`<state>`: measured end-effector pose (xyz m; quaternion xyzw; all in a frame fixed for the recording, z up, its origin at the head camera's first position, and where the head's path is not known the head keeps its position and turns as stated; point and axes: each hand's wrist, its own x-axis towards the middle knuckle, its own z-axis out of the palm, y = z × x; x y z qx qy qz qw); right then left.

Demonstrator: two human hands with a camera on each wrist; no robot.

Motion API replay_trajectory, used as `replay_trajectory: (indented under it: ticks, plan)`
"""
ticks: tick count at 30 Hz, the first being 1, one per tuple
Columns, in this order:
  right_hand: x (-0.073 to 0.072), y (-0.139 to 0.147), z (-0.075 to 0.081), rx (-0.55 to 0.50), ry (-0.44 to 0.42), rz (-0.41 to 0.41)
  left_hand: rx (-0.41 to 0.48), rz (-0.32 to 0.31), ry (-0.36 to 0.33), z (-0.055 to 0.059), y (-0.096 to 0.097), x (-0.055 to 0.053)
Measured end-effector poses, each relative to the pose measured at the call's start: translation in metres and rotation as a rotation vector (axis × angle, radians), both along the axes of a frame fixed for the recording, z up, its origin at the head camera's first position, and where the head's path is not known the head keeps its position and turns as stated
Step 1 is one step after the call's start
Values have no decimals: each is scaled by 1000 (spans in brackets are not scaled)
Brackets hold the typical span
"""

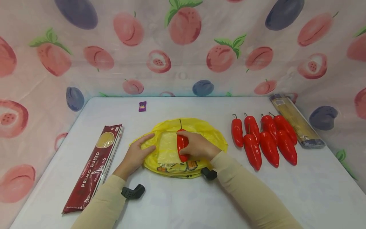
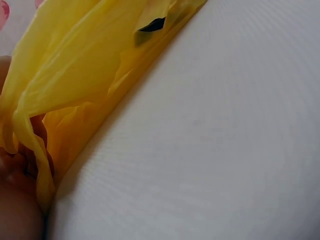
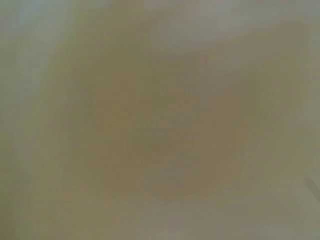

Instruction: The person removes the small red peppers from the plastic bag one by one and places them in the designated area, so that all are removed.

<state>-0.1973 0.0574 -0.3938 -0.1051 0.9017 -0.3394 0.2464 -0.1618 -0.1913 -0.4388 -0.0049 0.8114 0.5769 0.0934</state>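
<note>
A yellow plastic bag [image 1: 166, 127] lies spread on the table with its mouth open upward. Over its middle, my right hand [image 1: 197, 144] grips a long red pepper [image 1: 182, 144] between thumb and fingers, its dark stem pointing away from me. At the bag's left edge my left hand [image 1: 138, 154] holds the rim. In the left wrist view, folds of the yellow bag [image 2: 75, 65] pass around the curled fingers [image 2: 12, 167], which are partly hidden. The right wrist view is too blurred to make anything out.
Several red peppers [image 1: 252, 151] lie grouped right of the bag. Behind them is a clear pack of spaghetti [image 1: 297, 121] at the table's right edge. A dark red spaghetti pack [image 1: 94, 168] lies at the left, and a small purple wrapped sweet [image 1: 142, 106] at the back.
</note>
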Motion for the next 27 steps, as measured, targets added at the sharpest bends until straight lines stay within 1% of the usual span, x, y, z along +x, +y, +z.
replay_trajectory:
  ticks: [4,9,14,18,23,27]
  plan:
    - [0,4,0,-8,-15,-26,-4,-3,-6,-1,-1,0]
    - [3,10,0,7,6,-18,-14,0,-17,-2,-2,1]
    - [9,18,6,29,70,-19,-11,-6,-27,-3,-2,1]
    - [11,24,14,6,127,-1,-23,-7,-26,-1,-3,1]
    - [13,33,22,-11,155,3,-14,-7,-21,-1,-4,0]
    - [14,42,27,-17,194,-5,-16,-7,-18,-2,-5,-1]
